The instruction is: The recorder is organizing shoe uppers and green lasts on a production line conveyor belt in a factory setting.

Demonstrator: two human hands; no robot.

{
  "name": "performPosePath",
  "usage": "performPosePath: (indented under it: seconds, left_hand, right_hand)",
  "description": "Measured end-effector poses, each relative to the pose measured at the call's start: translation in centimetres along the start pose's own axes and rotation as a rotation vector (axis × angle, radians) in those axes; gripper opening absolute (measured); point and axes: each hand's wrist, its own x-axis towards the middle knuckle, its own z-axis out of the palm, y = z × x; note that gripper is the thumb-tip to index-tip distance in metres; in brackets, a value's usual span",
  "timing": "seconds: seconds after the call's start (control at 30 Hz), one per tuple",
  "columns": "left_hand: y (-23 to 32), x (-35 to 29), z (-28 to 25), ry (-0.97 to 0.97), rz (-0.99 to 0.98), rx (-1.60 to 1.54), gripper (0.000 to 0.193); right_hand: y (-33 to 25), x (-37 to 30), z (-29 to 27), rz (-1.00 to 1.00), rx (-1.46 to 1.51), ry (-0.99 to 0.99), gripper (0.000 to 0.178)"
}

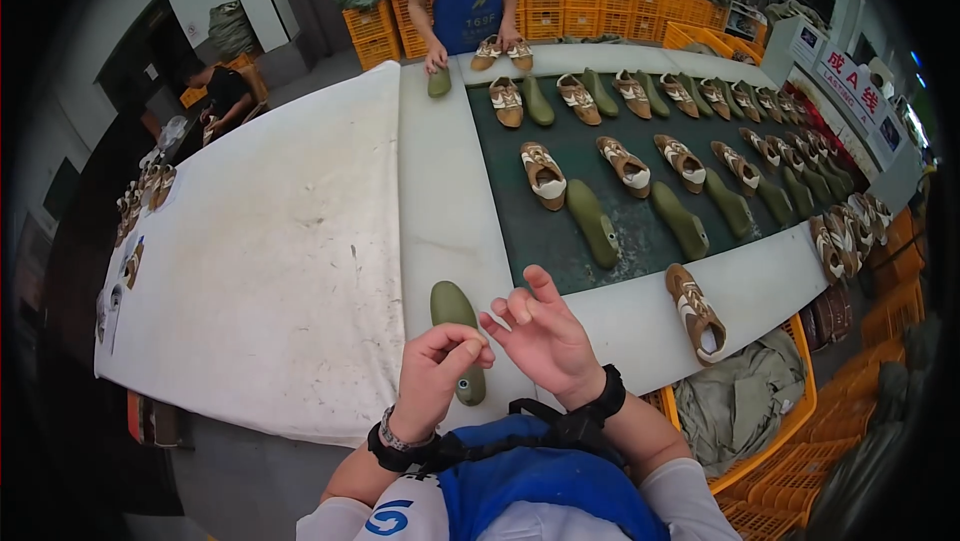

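My left hand (438, 373) is closed in a pinch over a green shoe last (452, 303) lying on the white table edge. Whatever sits between its fingertips, if anything, is too small to make out. Close beside it, my right hand (548, 341) is raised palm-up with the fingers apart and partly bent, and nothing shows in it. A brown and white sneaker (693, 309) rests on the white ledge to the right of my hands. On the dark green belt (530, 236), brown sneakers (543, 177) stand in two rows, with green lasts (592, 223) beside them.
A cloth-covered white table (270, 271) spreads to my left. Across from me stands a person in a blue apron (470, 9), hands at a last and sneakers. An orange crate with grey-green cloth (745, 396) is at my right. Another person in black (222, 101) sits far left.
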Motion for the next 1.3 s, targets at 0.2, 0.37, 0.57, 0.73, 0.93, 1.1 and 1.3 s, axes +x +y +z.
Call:
performPosePath:
  seconds: [0.2,0.37,0.57,0.73,0.93,1.1,1.3]
  left_hand:
    - [0.0,-0.3,-0.4,-0.066,0.001,-0.046,0.014]
    - [0.2,-0.4,-0.5,-0.091,-0.019,-0.041,0.016]
    - [0.4,-0.2,-0.3,-0.099,-0.13,-0.079,0.018]
    - [0.3,-0.4,-0.7,-0.099,-0.13,-0.1,0.019]
    - [0.4,-0.5,-1.2,-0.115,-0.147,-0.163,0.019]
    - [0.4,-0.4,-1.5,-0.12,-0.145,-0.123,0.019]
    - [1.0,-0.3,-2.3,-0.05,-0.187,-0.015,0.016]
  right_hand:
    - [0.9,0.0,-0.1,0.119,0.134,-0.067,0.03]
    - [1.4,0.0,0.3,0.17,0.159,-0.053,0.031]
    - [2.1,-0.1,0.5,0.161,0.072,-0.001,0.03]
    - [2.6,-0.1,0.4,0.154,0.076,-0.014,0.03]
    - [2.8,0.0,0.2,0.141,0.033,-0.033,0.031]
    - [3.1,0.1,0.4,0.102,-0.066,-0.037,0.031]
    - [3.6,0.2,-0.7,-0.025,-0.452,-0.092,0.027]
